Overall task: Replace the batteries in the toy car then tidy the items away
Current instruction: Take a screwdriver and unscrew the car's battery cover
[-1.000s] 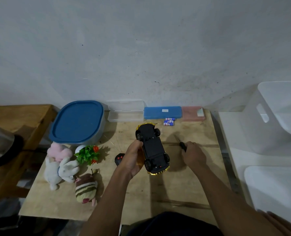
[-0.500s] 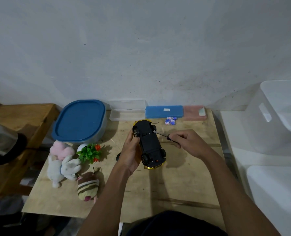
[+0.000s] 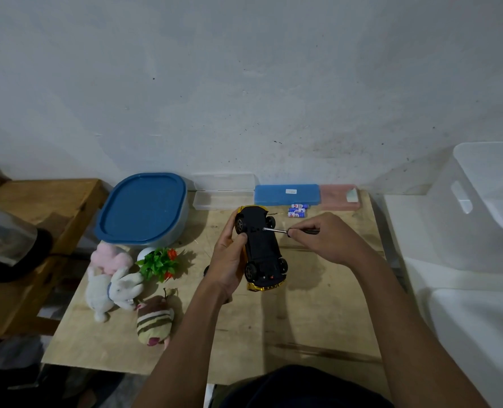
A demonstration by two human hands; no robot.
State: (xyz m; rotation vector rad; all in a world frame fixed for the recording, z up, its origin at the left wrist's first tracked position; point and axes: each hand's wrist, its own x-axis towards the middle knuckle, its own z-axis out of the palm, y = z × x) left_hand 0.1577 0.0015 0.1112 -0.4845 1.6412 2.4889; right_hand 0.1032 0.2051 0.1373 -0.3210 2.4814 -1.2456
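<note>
Ideally, the left hand (image 3: 228,260) gripping the upturned toy car (image 3: 262,248) braces it; the right hand (image 3: 323,240) pinches the screwdriver (image 3: 275,230) square (tip on underside).

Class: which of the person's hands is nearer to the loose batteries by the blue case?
The right hand, holding the screwdriver, sits just on the near side of the batteries. The left hand grips the toy car farther off, to their left.

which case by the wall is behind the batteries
The blue case, in the middle: the batteries lie just in front of it. The clear case and pink case flank it.
</note>
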